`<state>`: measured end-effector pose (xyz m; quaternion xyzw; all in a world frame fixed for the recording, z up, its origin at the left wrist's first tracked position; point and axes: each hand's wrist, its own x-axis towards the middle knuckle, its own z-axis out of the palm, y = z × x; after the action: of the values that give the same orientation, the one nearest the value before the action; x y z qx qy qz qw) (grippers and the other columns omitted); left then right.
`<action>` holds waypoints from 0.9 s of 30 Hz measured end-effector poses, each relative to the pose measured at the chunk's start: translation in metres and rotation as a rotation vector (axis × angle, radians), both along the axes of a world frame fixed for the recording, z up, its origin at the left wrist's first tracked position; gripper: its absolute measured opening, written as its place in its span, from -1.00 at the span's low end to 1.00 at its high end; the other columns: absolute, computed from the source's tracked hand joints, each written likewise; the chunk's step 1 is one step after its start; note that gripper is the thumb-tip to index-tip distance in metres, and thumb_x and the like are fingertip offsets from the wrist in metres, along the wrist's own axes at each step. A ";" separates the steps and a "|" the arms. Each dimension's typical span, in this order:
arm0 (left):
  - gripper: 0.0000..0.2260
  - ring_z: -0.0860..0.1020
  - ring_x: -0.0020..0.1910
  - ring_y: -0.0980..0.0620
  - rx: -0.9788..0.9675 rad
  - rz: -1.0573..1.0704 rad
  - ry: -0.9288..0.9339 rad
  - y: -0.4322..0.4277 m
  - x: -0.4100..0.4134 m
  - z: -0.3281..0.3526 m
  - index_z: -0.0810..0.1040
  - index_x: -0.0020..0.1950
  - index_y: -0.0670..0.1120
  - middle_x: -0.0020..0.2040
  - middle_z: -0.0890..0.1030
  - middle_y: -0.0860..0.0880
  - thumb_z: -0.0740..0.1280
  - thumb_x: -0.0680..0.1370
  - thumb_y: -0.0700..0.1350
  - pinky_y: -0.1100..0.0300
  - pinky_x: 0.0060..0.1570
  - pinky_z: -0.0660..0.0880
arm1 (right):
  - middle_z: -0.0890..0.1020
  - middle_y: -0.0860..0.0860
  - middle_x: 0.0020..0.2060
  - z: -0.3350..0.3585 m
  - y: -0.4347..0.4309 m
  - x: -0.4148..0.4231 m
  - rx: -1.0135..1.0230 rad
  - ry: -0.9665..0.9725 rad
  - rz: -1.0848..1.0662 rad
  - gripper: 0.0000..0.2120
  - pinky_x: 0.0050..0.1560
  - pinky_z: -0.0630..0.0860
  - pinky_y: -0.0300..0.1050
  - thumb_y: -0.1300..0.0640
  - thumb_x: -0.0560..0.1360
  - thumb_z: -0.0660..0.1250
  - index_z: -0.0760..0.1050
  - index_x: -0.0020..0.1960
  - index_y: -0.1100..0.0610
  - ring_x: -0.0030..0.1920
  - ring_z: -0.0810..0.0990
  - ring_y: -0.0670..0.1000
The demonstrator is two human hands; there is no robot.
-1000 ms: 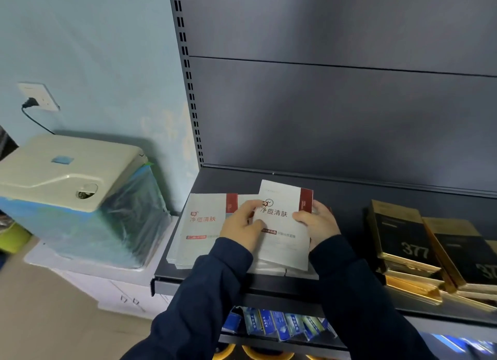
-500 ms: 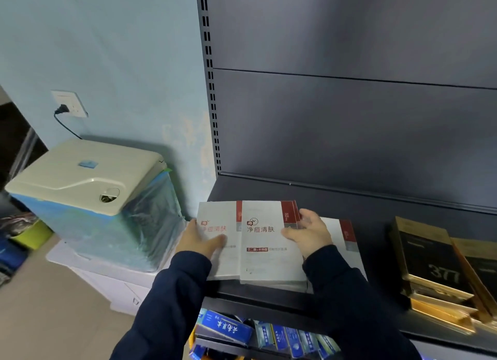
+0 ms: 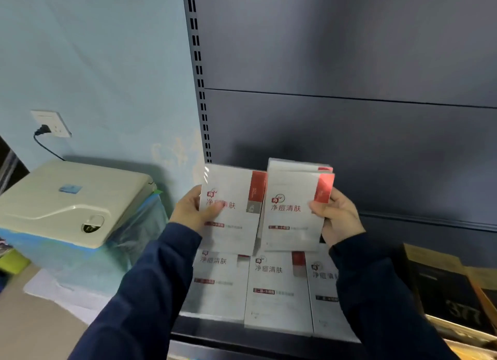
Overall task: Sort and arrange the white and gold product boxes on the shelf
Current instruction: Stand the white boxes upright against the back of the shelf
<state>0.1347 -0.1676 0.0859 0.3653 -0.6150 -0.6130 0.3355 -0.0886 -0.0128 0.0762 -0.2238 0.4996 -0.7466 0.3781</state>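
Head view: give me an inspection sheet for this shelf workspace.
Surface: dark shelf, three white boxes lying flat side by side.
Job's things: one held-up white box, a held-up white stack; gold boxes at right.
Clutter: blurred green item, far left.
Grippers: left hand grips the single box; right hand grips the stack.
Cables: black cord plugged into wall socket.
Surroundings: plastic-wrapped cream machine, blue wall, grey back panel.

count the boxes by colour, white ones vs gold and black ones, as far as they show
White cardboard boxes with red corner stripes: 6 (1 in the left hand, 2 in the right hand, 3 flat on the dark metal shelf)
Gold-edged black boxes: at least 2, stack partly cut off
Total: at least 8
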 end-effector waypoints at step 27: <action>-0.82 0.53 -0.07 0.15 -0.055 0.059 0.071 -0.071 -0.101 -0.050 0.40 0.18 0.03 -0.02 0.55 0.12 0.17 0.60 -0.15 0.32 -0.11 0.49 | 0.66 0.15 0.08 -0.048 -0.060 -0.033 -0.097 -0.043 0.100 -0.42 0.02 0.59 0.04 0.28 0.21 0.53 0.48 0.21 0.23 0.12 0.62 0.17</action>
<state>0.0340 -0.2390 0.0354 0.3518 -0.6082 -0.5984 0.3851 -0.1217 -0.0730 0.0285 -0.2508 0.4426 -0.7547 0.4143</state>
